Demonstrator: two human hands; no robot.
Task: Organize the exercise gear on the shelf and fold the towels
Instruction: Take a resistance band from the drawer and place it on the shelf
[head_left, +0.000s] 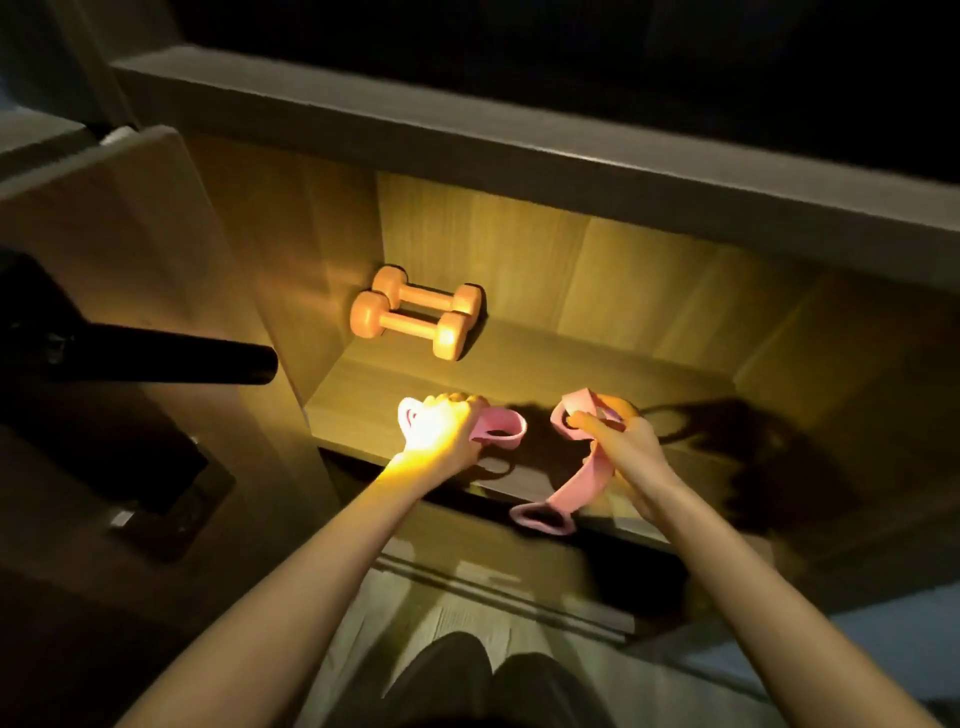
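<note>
- Gripping a pink band (501, 428), the left hand (441, 434) has its fingers curled tight round it, low over the front of the shelf (597, 364). Loops of the band stick out on both sides of the fist.
- The right hand (621, 441) is closed round a second band (571, 488) near its upper loop. The rest hangs down past the shelf's front edge, with the bottom loop dangling free.
- The two bands look apart, but I cannot tell whether they join behind the hands.
- Further back, two dumbbells (415, 312) lie side by side, touching, at the back left of the shelf and well apart from both hands.
- A black bar (166, 358) juts in from the left, outside the compartment. I cannot tell what it is.
- No towels are in view.
- As I judge it, the hanging loop could snag on the shelf's front edge as the band goes in, and jerk out of the grip.
- Set down loose, the two bands could tangle, or the long one could slide back off the front.
- The light is narrow and the hands throw heavy shadows, so a band could easily land somewhere other than intended.
- I can read no brand, label or writing on anything.
</note>
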